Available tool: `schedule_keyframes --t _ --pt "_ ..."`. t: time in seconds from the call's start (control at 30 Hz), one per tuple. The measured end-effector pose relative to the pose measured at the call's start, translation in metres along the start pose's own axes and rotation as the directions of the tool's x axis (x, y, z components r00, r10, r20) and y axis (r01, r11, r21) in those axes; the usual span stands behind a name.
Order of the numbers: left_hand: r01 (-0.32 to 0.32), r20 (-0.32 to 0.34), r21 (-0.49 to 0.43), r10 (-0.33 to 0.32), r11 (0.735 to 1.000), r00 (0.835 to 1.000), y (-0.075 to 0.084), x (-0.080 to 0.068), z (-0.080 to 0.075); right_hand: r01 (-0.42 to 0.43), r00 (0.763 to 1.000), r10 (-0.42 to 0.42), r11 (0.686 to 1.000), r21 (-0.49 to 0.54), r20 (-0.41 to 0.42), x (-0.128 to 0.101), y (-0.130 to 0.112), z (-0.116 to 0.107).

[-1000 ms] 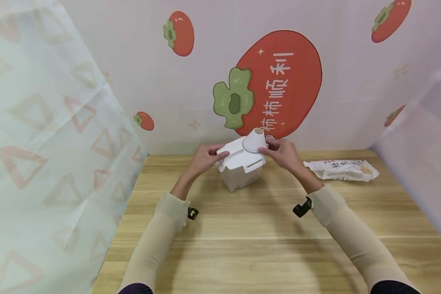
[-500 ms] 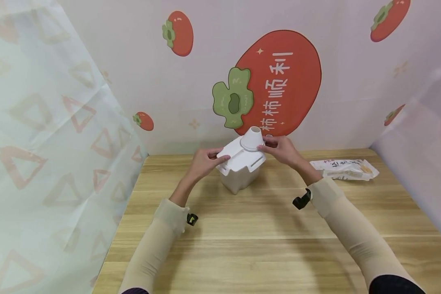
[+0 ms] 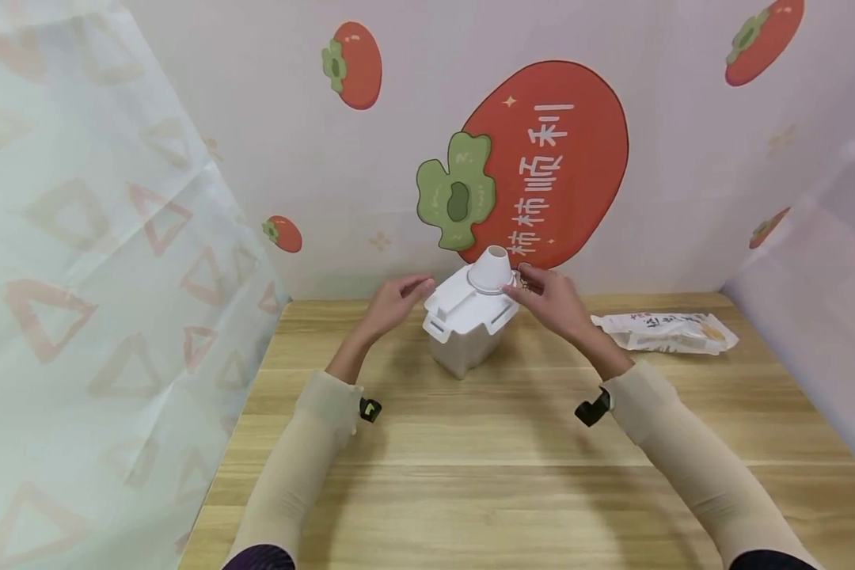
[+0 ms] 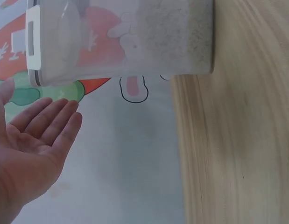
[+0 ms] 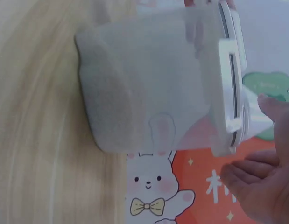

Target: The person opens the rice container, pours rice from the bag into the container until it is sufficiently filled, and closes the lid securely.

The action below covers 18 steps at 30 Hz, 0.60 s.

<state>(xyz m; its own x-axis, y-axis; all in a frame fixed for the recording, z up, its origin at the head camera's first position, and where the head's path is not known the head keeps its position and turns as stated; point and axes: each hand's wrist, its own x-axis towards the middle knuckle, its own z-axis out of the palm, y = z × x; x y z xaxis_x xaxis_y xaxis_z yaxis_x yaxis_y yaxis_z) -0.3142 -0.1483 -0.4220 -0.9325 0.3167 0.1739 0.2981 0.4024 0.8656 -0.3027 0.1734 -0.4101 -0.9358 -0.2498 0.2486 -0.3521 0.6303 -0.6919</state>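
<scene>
A translucent container (image 3: 463,358) stands upright at the back of the table, with pale grain-like contents in its lower part, as both wrist views show. Its white lid (image 3: 463,313) has slotted side flaps and carries a white cone-shaped spout (image 3: 490,273). My left hand (image 3: 395,305) is just left of the lid; the left wrist view shows its fingers spread loosely, apart from the container. My right hand (image 3: 552,299) is at the right side, thumb close to the cone and fingers beside the lid. Whether that thumb touches the cone, I cannot tell.
A white printed packet (image 3: 666,332) lies on the wooden table (image 3: 470,475) to the right. Behind the container rises a back wall (image 3: 342,198) printed with persimmons. A patterned side sheet (image 3: 114,277) borders the left, and another pale one (image 3: 826,301) borders the right.
My left hand has let go of the lid's left edge and drawn slightly away. The right fingers have loosened beside the cone. The container remains in about the same place.
</scene>
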Motion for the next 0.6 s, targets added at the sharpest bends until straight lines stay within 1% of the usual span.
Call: schedule_keyframes --t 0.1,0.17,0.3,0.43,0.53,0.6 --pt "0.030 0.039 -0.075 -0.027 0.997 0.999 -0.002 0.011 0.000 -0.042 0.999 0.041 0.997 -0.060 -0.027 -0.013 -0.008 0.005" --pt "0.057 0.070 -0.131 -0.048 0.990 0.996 -0.004 0.017 0.001 -0.052 0.998 0.050 0.994 -0.093 -0.029 -0.021 -0.013 0.009" --pt "0.100 0.147 -0.190 -0.072 0.977 0.986 -0.004 0.026 0.003 -0.030 0.998 0.024 0.994 -0.105 -0.056 -0.032 -0.020 0.020" --pt "0.114 0.226 -0.235 -0.060 0.965 0.972 -0.003 0.034 0.007 -0.012 0.996 0.003 0.994 -0.110 -0.085 -0.036 -0.025 0.028" --pt "0.116 0.255 -0.283 -0.042 0.952 0.966 -0.002 0.039 0.011 -0.013 0.996 0.002 0.994 -0.109 -0.092 -0.037 -0.027 0.032" --pt "0.110 0.269 -0.298 -0.027 0.948 0.963 -0.003 0.041 0.014 -0.005 0.995 -0.006 0.994 -0.106 -0.100 -0.038 -0.027 0.034"
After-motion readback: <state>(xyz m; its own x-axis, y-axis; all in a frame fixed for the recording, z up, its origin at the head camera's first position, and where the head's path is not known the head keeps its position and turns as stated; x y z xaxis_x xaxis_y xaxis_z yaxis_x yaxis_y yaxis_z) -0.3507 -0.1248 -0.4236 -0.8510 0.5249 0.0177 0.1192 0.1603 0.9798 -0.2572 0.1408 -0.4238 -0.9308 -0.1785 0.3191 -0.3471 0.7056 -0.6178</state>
